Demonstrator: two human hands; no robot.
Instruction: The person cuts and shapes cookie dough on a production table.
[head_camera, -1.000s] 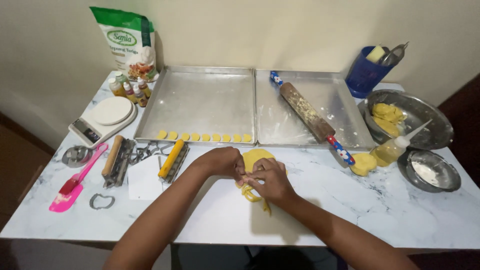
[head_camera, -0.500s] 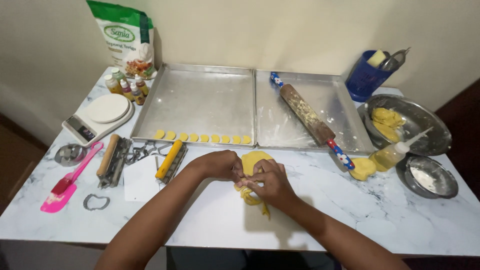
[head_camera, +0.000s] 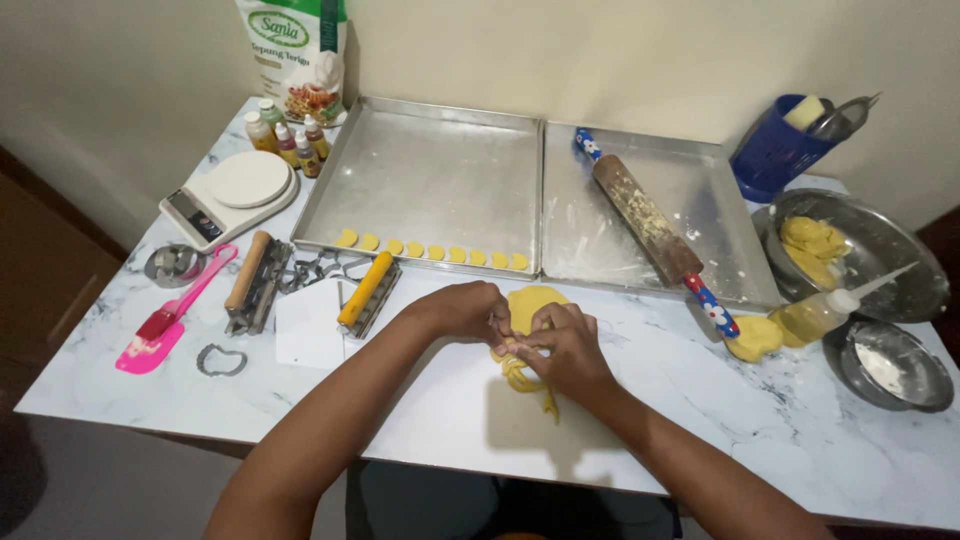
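A flat sheet of yellow dough lies on the marble table just in front of two metal trays. My left hand and my right hand meet over its near edge, fingers pinched together on the dough. Thin yellow dough scraps trail below my right hand. Whether a cutter is between my fingers is hidden. A row of several small yellow dough pieces lines the front edge of the left tray.
A rolling pin lies across the right tray. Right: bowl of dough, squeeze bottle, dough lump, flour bowl, blue cup. Left: scale, small bottles, pink spatula, rollers, metal cutters, flour bag.
Both hands stay on the dough's near edge, with fingers drawn closer together. The camera has shifted slightly; nothing else on the table moved.
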